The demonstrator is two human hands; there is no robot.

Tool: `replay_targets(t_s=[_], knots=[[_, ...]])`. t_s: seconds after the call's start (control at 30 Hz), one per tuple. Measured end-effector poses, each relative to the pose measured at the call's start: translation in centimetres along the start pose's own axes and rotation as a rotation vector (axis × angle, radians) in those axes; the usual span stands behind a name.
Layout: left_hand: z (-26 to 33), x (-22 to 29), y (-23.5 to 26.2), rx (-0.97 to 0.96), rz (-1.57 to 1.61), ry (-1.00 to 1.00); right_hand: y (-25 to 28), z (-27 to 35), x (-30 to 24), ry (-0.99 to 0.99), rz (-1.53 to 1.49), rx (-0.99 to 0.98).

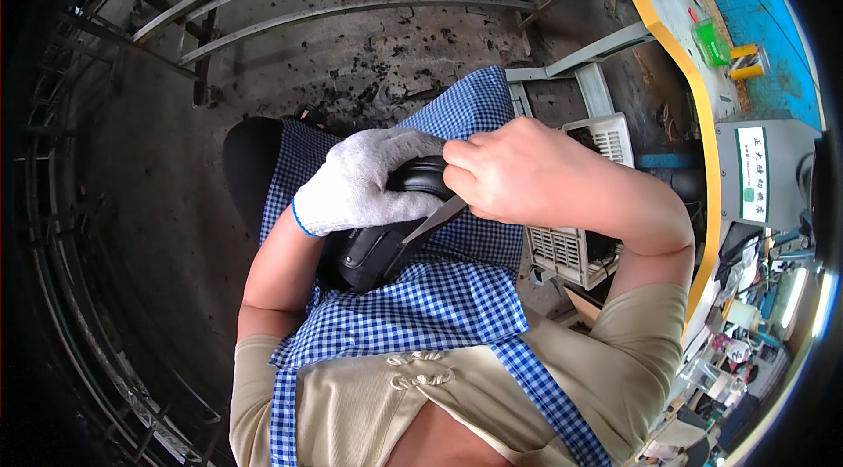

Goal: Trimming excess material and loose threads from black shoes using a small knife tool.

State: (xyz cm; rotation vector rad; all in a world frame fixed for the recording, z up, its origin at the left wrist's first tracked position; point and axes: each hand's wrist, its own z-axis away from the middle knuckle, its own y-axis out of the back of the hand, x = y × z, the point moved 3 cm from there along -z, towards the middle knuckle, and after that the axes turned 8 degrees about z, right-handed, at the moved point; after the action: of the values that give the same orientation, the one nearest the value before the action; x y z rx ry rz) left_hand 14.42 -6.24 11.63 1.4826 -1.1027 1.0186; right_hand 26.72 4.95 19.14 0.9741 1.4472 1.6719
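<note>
My left hand, in a pale knitted glove with a blue cuff edge, is wrapped around a black shoe above my lap. The shoe's smooth rounded top shows between thumb and fingers. My right hand is bare and closed, its fingertips touching the glove's fingertips at the shoe's far side. From under that hand a pointed metal blade slants down and left across the shoe; its handle is hidden in my palm. I cannot tell whether the pinched fingertips also hold something small. A blue-and-white checked apron covers my lap beneath the shoe.
On my right stands a yellow-edged table with a grey machine and a green container. A white plastic basket sits beneath my right forearm. Metal rails run ahead and along the left, over a dirty floor.
</note>
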Motion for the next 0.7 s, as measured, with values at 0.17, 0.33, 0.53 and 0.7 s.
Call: replay_targets(t_s=[0.17, 0.33, 0.53, 0.7], knots=[[0.6, -0.1, 0.1, 0.033, 0.143, 0.065, -1.9, 0.2, 1.2, -0.080, -0.315, 0.233], [0.6, -0.7, 0.3, 0.004, 0.285, 0.067, -4.0, 0.4, 2.2, -0.172, -0.781, 0.379], [0.8, -0.5, 0.8, 0.018, 0.291, 0.092, -5.2, 0.2, 2.1, -0.220, -0.917, 0.443], [2.9, -1.1, 3.7, 0.379, 0.424, 0.139, -7.5, 1.6, -1.3, -0.338, -0.772, 0.597]])
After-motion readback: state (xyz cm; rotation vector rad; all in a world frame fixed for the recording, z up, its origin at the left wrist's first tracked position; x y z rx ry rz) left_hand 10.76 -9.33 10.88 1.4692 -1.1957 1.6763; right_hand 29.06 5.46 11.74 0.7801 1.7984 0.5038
